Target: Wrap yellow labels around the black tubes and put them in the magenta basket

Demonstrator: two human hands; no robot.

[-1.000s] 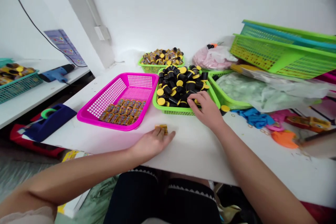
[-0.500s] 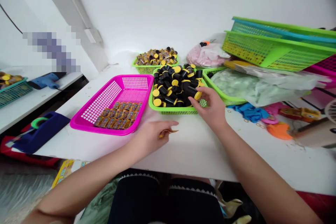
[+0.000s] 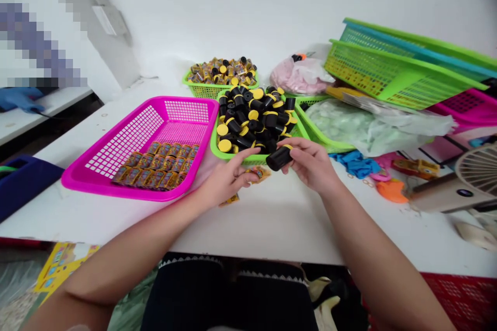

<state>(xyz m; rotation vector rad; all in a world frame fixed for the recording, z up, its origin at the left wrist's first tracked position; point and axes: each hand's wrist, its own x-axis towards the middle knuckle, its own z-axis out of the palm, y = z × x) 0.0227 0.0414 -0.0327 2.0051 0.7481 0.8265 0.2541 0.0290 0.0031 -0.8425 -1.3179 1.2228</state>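
Note:
My right hand (image 3: 312,166) grips a small black canister (image 3: 278,159) by its yellow-lidded end, with the black end pointing left. My left hand (image 3: 227,178) pinches a printed orange-yellow wrapper (image 3: 260,174) between thumb and fingers, just left of the canister and apart from it. Part of a second printed piece (image 3: 232,199) shows under the left hand. Behind both hands, a green basket (image 3: 221,154) is heaped with loose black canisters with yellow lids. To the left, a pink basket (image 3: 120,194) holds rows of wrapped canisters (image 3: 159,163) in its near end.
Another green basket (image 3: 192,90) of wrapped canisters stands at the back. On the right are a clear plastic bag (image 3: 361,124), stacked baskets (image 3: 399,77), blue balloon-like pieces (image 3: 357,164) and a small fan (image 3: 438,181). A blue tape dispenser (image 3: 31,181) sits far left.
My right hand has drawn the canister from the heap towards me. My left hand has moved up and right with the wrapper, close to the canister. The view has shifted slightly.

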